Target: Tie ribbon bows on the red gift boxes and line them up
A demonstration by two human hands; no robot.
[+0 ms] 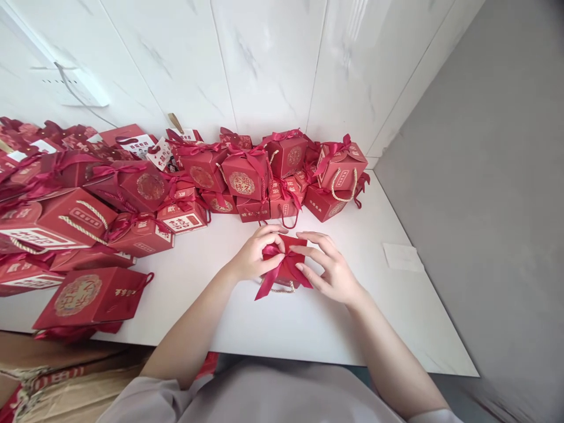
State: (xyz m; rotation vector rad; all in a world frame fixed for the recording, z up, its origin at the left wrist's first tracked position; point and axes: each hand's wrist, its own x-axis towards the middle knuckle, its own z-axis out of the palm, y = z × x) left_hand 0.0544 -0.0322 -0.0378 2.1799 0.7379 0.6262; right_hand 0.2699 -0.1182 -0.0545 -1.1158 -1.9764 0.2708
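Observation:
A small red gift box with a twisted cord handle sits between my hands on the white tabletop. A shiny red ribbon is tied in a bow on its top, its two tails spread toward me. My left hand is curled at the bow's left side, thumb and index finger closed around a loop. From the right, my right hand reaches over the box with fingers apart, the tips at the bow's right side. Whether they touch the ribbon is hard to see.
Many similar red boxes with ribbons are stacked along the tiled wall and down the left. One box lies near the front left edge. A white packet is at right. Cardboard sits below the table's edge.

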